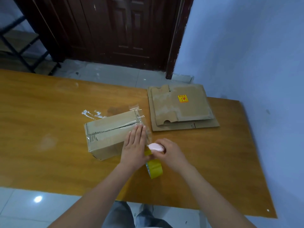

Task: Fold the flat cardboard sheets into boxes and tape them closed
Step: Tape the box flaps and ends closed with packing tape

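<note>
Single head view, looking forward and down, close over table (49,129).

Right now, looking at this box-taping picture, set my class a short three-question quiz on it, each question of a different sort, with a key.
1. True or false: the left hand lies flat, fingers straight, on the folded box.
2. Multiple choice: the right hand holds in its grip
A. a pink cutter
B. a marker pen
C. a stapler
3. Fill the gap: the yellow sticker sits on the top sheet of the flat cardboard stack, which lies to the ____ of the box.

Key
1. True.
2. A; the yellow tape roll stands on the table just below both hands.
3. Right.
</note>
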Tool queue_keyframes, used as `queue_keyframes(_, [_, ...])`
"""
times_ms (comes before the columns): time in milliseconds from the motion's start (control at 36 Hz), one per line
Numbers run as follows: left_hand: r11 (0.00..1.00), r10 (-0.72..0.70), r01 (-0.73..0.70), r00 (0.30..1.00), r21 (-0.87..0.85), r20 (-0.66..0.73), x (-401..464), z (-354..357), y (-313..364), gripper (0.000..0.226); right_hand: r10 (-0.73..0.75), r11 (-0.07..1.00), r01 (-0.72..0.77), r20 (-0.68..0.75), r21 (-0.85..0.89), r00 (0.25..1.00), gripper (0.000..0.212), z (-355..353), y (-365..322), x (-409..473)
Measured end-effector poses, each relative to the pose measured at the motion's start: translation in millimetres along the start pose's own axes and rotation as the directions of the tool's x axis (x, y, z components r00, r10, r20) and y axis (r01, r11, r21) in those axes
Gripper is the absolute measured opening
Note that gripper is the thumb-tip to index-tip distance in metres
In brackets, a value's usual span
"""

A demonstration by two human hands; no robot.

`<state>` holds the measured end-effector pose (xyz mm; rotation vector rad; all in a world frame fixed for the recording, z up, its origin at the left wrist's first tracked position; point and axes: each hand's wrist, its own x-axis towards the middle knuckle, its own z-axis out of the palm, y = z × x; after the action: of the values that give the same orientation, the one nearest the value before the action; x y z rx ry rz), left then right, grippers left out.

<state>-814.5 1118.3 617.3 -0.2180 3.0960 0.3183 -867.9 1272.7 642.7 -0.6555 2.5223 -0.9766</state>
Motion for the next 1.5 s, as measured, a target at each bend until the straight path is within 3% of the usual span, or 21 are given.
queue_keyframes(167, [1.000,0.012,-0.012,1.000,-0.013,-0.011,0.3,1.1,0.1,0.110,0.041,0.986,-0.042,-0.010,-0.159,0.999,0.036,3.7,-5.8,10.9])
queue_keyframes(333, [1.000,0.012,-0.012,1.000,-0.004,0.000,-0.5,0.3,0.0,0.108,0.056,0.981,-0.061,-0.028,-0.182,0.998,0.036,4.4,-8.6,15.3])
queue_keyframes(417, [1.000,0.020,-0.020,1.000,-0.010,-0.016,-0.2,0.4,0.3,0.117,0.088,0.974,-0.097,-0.051,-0.205,0.995,0.036,6.8,-9.2,18.3])
queue_keyframes(667, [0.999,0.005,-0.004,1.000,0.041,-0.016,-0.9,0.0,2.7,0.125,0.361,0.924,-0.380,-0.214,-0.051,0.907,0.033,-6.4,32.6,0.7])
queue_keyframes(778, [0.998,-0.011,0.011,1.000,0.054,-0.004,-1.3,-1.5,2.5,0.126,0.495,0.828,-0.517,-0.153,-0.215,0.855,0.035,4.6,73.1,-20.6])
queue_keyframes(889, [0.998,-0.004,0.006,0.999,0.061,-0.034,-0.4,0.2,1.9,0.127,0.519,0.782,-0.528,-0.124,-0.331,0.846,0.047,13.8,79.0,-31.9])
queue_keyframes(944, [0.998,0.003,-0.001,0.999,0.057,-0.047,-0.6,0.7,1.8,0.127,0.463,0.838,-0.489,-0.156,-0.242,0.872,0.054,15.6,64.9,-26.6])
queue_keyframes(1000, [0.999,0.001,0.001,0.999,0.054,-0.050,-0.7,0.7,1.5,0.127,0.397,0.916,-0.400,-0.177,0.017,0.901,0.053,18.4,45.6,-15.9])
queue_keyframes(1056, [0.999,-0.004,0.006,0.999,0.048,-0.041,-0.5,-0.3,1.6,0.126,0.383,0.869,-0.324,-0.094,0.374,0.919,0.049,23.2,23.2,-4.3])
queue_keyframes(1111, [0.999,0.000,0.002,0.999,0.039,-0.047,-0.1,0.6,1.0,0.124,0.360,0.778,-0.314,0.024,0.544,0.933,0.045,30.3,5.4,5.7])
queue_keyframes(1194, [0.999,-0.012,0.014,0.999,0.050,-0.043,1.9,-0.1,0.5,0.118,0.375,0.681,-0.381,0.150,0.626,0.915,0.031,40.7,-5.8,17.0])
queue_keyframes(1361, [0.998,0.053,-0.051,0.996,0.022,-0.066,3.7,-8.8,-0.9,0.095,0.418,0.599,-0.341,0.081,0.724,0.905,0.015,51.3,-1.5,17.0])
queue_keyframes(1500, [1.000,0.010,-0.014,0.990,-0.026,-0.140,16.9,-22.6,-5.7,0.066,0.388,0.599,-0.298,0.057,0.743,0.920,0.007,53.4,-0.9,12.1])
